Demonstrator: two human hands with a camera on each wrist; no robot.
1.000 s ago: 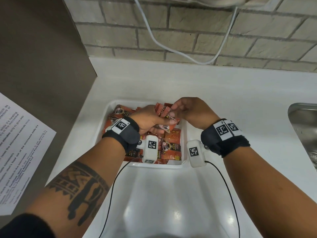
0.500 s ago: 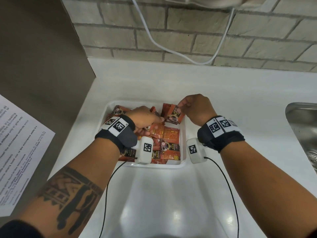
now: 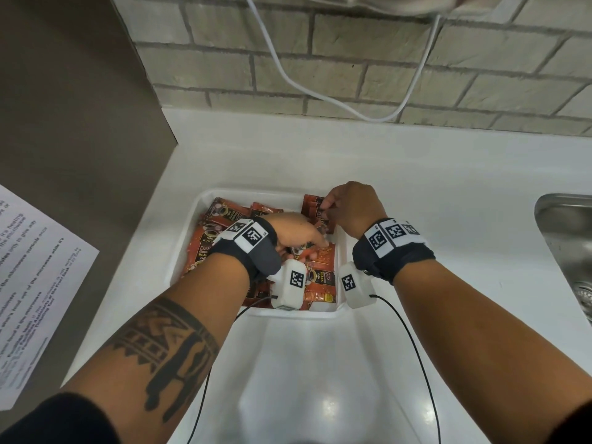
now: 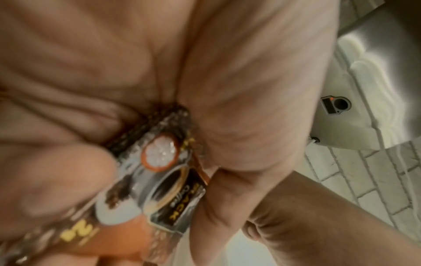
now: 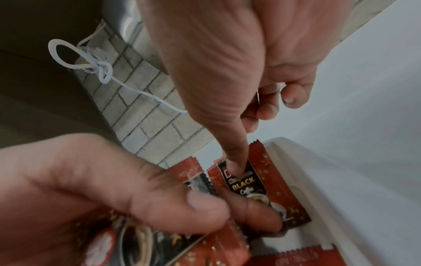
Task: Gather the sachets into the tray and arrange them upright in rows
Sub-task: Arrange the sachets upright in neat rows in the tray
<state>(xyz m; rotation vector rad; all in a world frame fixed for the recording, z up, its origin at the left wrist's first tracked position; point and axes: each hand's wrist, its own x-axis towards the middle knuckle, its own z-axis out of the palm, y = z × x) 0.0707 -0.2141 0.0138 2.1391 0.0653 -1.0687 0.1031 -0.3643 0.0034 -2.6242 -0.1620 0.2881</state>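
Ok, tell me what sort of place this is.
Most likely a shared kitchenette or break room: a steel sink set in a white counter, a brick backsplash, and a posted notice that mentions a microwave.

A glossy white counter [image 3: 416, 187] fills the middle of the head view. Along its far edge rises a wall of pale grey bricks [image 3: 352, 75] with lighter joints. A thin white cable [image 3: 288, 78] hangs in a loop in front of these bricks and nearly reaches the far edge of the counter; in the right wrist view the same cable [image 5: 100, 70] shows a knot. At the right edge of the counter a stainless steel sink [image 3: 563, 251] is partly in view. Beside the left edge stands a flat grey-brown panel [image 3: 80, 123], and a white sheet of paper with printed black text [image 3: 32, 283] lies on its lower part.
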